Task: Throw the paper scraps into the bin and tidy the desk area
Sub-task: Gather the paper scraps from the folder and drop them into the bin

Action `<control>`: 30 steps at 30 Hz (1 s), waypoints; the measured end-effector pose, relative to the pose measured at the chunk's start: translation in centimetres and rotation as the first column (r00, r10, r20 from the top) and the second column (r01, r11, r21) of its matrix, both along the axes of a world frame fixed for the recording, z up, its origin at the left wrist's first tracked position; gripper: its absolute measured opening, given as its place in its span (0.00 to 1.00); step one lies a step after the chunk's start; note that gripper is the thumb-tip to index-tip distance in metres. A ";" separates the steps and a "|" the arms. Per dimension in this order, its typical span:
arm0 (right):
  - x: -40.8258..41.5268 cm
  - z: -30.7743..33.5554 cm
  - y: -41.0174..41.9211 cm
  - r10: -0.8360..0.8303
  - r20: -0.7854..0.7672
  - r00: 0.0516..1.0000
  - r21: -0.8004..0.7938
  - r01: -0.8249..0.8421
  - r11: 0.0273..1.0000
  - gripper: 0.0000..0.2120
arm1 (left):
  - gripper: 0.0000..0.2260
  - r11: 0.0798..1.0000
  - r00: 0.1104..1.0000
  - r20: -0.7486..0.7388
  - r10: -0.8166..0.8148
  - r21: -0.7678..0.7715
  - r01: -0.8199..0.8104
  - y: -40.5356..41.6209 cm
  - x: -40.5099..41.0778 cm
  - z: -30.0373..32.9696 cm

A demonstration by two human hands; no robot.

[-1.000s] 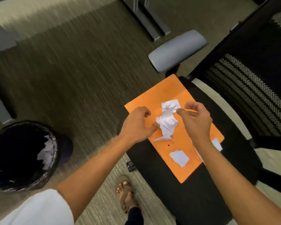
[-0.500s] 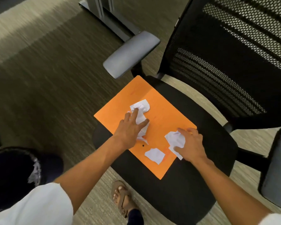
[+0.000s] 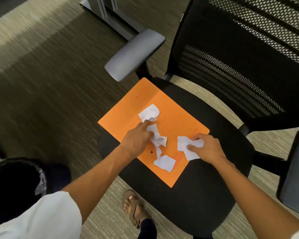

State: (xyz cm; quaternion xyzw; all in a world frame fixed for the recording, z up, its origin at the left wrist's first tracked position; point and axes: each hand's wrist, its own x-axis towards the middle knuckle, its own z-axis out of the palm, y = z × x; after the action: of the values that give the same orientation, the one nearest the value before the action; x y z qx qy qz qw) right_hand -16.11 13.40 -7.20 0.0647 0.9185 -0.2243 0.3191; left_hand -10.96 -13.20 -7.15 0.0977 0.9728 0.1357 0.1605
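Note:
An orange folder point(image 3: 173, 116) lies on the black seat of an office chair point(image 3: 205, 187). White paper scraps lie on the folder. My left hand point(image 3: 136, 139) pinches a long crumpled scrap point(image 3: 156, 135) in the middle of the folder. My right hand point(image 3: 206, 148) closes on another white scrap point(image 3: 185, 144) near the folder's right edge. A flat scrap point(image 3: 164, 163) lies loose near the front edge, and a curled scrap point(image 3: 149, 113) lies farther back. The black bin point(image 3: 12, 180) stands on the floor at lower left, with scraps at its inner rim.
The chair's grey left armrest point(image 3: 135, 54) sticks out behind the folder, the right armrest point(image 3: 295, 171) is at the far right, and the mesh backrest point(image 3: 240, 54) rises behind. A desk leg point(image 3: 109, 16) stands on the carpet at the top. My sandalled foot point(image 3: 133, 207) is under the seat's front.
The view swung right, moving the bin toward the left edge. My hands parted: the left stayed on the long crumpled scrap, the right went to a scrap at the folder's right edge and closed on it.

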 end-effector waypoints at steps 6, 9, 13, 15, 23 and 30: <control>0.6 3.3 -0.8 -0.070 0.285 0.956 -0.371 0.177 0.912 0.12 | 0.09 0.885 0.948 0.003 0.317 0.359 -0.297 -1.6 -1.2 1.0; 2.5 3.4 -2.5 0.071 0.256 0.964 -0.379 0.033 0.925 0.12 | 0.07 0.833 0.919 0.027 0.393 0.413 -0.368 -2.5 -2.4 1.9; 5.5 2.0 -5.1 0.253 0.108 0.961 -0.247 -0.221 0.944 0.09 | 0.08 0.844 0.907 0.060 0.417 0.346 -0.411 -3.5 -3.2 2.0; 6.6 1.3 -6.2 0.337 0.012 0.941 -0.123 -0.333 0.935 0.10 | 0.10 0.848 0.896 0.111 0.430 0.290 -0.443 -3.7 -3.5 2.0; 7.8 -0.3 -7.8 0.285 -0.043 0.957 -0.068 -0.288 0.955 0.09 | 0.12 0.920 0.917 0.158 0.367 0.087 -0.383 -0.7 -6.1 1.7; 5.0 1.4 -5.2 -0.347 0.010 0.938 -0.423 0.319 0.848 0.18 | 0.04 0.851 0.858 0.193 0.475 0.147 -0.504 1.9 -6.3 0.9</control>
State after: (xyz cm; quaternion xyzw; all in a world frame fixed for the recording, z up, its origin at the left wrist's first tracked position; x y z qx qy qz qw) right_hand -11.11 8.19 -5.83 0.1455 0.8339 -0.4695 0.2509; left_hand -17.29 -11.34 -6.29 -0.1493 0.9327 0.2727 0.1829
